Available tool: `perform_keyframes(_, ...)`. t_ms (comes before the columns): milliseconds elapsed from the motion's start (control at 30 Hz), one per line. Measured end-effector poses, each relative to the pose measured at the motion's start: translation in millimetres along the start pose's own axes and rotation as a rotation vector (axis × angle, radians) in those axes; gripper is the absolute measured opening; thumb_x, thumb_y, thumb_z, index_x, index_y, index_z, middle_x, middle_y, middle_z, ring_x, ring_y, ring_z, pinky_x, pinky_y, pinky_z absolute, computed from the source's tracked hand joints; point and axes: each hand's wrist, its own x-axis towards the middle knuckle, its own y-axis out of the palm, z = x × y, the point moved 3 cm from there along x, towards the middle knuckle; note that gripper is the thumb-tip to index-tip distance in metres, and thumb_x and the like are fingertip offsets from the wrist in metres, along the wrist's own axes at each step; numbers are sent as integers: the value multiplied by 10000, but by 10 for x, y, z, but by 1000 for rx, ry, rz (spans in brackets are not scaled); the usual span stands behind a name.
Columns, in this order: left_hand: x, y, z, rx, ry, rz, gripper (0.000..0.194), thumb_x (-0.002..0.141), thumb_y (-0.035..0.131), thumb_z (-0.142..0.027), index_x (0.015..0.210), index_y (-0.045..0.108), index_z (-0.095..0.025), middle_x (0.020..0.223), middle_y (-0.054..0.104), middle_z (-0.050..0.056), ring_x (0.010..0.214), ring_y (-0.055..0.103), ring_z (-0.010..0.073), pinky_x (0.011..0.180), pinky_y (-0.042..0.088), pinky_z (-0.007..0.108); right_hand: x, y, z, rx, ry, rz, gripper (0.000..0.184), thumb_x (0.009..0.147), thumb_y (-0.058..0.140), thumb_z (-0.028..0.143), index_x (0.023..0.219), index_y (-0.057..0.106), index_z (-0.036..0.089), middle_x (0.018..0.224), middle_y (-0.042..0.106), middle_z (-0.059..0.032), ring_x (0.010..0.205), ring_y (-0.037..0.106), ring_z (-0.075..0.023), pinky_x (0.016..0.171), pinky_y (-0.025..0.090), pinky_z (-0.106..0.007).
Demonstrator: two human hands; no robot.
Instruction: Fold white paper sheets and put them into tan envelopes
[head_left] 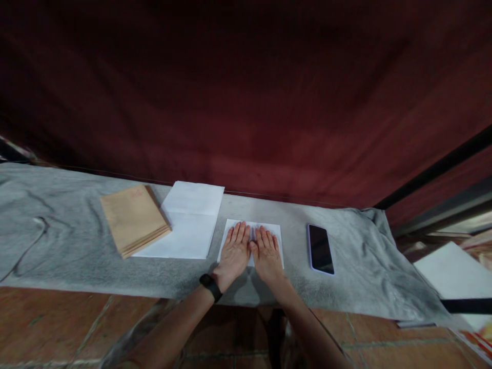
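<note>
A small white sheet of paper [280,241], perhaps folded, lies on the grey cloth in front of me. My left hand [235,251] presses flat on its left half, fingers stretched out and pointing away from me. Beside it, my right hand [268,256] rests flat on the right half, its fingers slightly spread. The two thumbs meet near the middle, and both palms hide most of the paper. Left of my hands lie larger white sheets [192,230] with a crease across them. A stack of brown envelopes [134,218] overlaps their left side.
A phone [321,249] with a dark screen and pale purple edge lies to the right. Grey cloth [357,266] covers the long narrow surface. Behind it hangs a dark red curtain [246,113]. A cord [28,248] is at the far left; tiled floor [49,323] shows below.
</note>
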Motion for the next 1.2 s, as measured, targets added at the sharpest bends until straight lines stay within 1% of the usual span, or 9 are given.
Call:
perform_keyframes(167,69,109,-23,8,-53,50,589,928,303,-164,1512,331,-98,1561,373,168,1485,255,275,1192,227,526,94,61,8,-15,22,15,505,1054,251,357,1494,401,162,1562,378,-96,1459,307,-246,1184,229,-491)
perform_keyframes(300,93,96,-13,5,-97,13,556,950,313,-205,1494,364,-104,1563,374,160,1481,263,290,1179,254,511,131,99,-22,-27,51,11,514,1054,248,364,1485,415,141,1550,394,-106,1449,328,-259,1180,232,-495)
perform_keyframes(400,95,75,4,16,-124,-11,542,966,321,-243,1484,376,-95,1565,369,162,1473,283,301,1179,255,508,129,115,-81,-33,56,-30,520,1051,268,371,1487,410,128,1532,417,-126,1438,348,-274,1174,240,-508)
perform_keyframes(567,76,72,35,17,-133,2,560,991,312,-316,1485,366,-57,1554,381,173,1469,299,280,1199,238,469,76,116,-213,-45,67,-133,564,1045,283,389,1493,378,61,1516,418,-195,1415,385,-291,1155,280,-512)
perform_keyframes(733,31,64,100,29,-146,-33,577,1003,295,-358,1500,346,-70,1559,373,166,1471,296,269,1206,222,464,21,93,-335,-73,81,-187,590,1047,272,412,1490,371,35,1507,420,-225,1411,390,-304,1135,312,-514)
perform_keyframes(933,-12,2,166,58,-179,7,592,1003,302,-371,1489,368,-39,1568,344,177,1475,283,283,1210,214,459,-29,56,-427,-101,88,-189,602,1048,279,428,1484,380,26,1495,431,-242,1394,413,-311,1127,324,-498)
perform_keyframes(1067,-42,-83,206,38,-225,18,600,978,375,-346,1463,395,7,1549,356,233,1450,327,334,1187,263,477,-65,22,-473,-105,106,-191,604,1045,291,429,1478,387,19,1490,432,-251,1396,409,-319,1121,332,-510)
perform_keyframes(1133,-45,-125,248,-15,-262,9,590,955,417,-320,1439,422,18,1528,385,254,1420,376,353,1165,306,483,-74,-10,-478,-110,129,-195,601,1044,297,424,1475,390,15,1491,428,-256,1394,410,-331,1123,324,-533)
perform_keyframes(1200,-30,-162,311,-148,-308,-14,563,928,456,-290,1413,456,-3,1505,429,243,1394,419,340,1150,341,471,-77,-50,-437,-108,138,-200,602,1043,304,418,1488,365,18,1505,406,-254,1405,392,-342,1130,307,-554)
